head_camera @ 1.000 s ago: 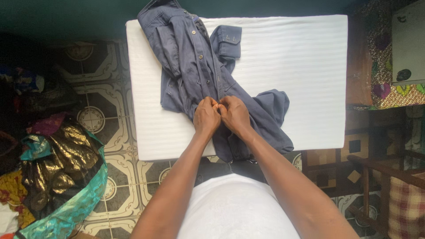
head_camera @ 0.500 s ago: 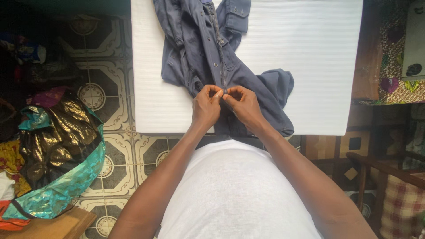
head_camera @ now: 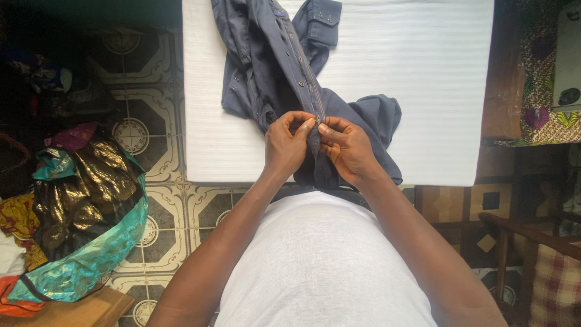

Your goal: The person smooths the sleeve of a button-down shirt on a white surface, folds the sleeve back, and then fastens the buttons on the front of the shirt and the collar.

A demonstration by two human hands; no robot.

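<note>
1. Pinching the front placket of a slate-blue shirt [head_camera: 284, 79], the left hand [head_camera: 289, 145] and the right hand [head_camera: 346, 148] met at the near edge of a white ribbed pad [head_camera: 423, 91], fingertips almost touching one another.
2. The left hand was closed on the cloth, its thumb and forefinger nipping the shirt's edge just beside a small button; the right hand was likewise closed on the opposite edge of the same strip, fingers curled under the fabric.
3. The shirt lay on the left half of the pad, running from the far edge down to the person's waist, with its lower hem hanging off the near edge against a white T-shirt [head_camera: 321, 260].
4. A cuffed sleeve [head_camera: 321, 24] was folded across the upper part, and a second sleeve [head_camera: 378, 115] was bunched to the right of the hands.
5. As far as could be judged, the buttoning was well along: the placket above the hands looked closed in a straight line with several buttons showing, and the hands worked low on the garment. Whether any button remained below them could not be told, since the hands and the hem hid that part.
6. The sleeves were not yet laid flat, and the body of the shirt was creased and twisted.
7. On the patterned tile floor [head_camera: 163, 200] to the left sat a heap of shiny gold and teal fabric [head_camera: 85, 206], well apart from the pad.
</note>
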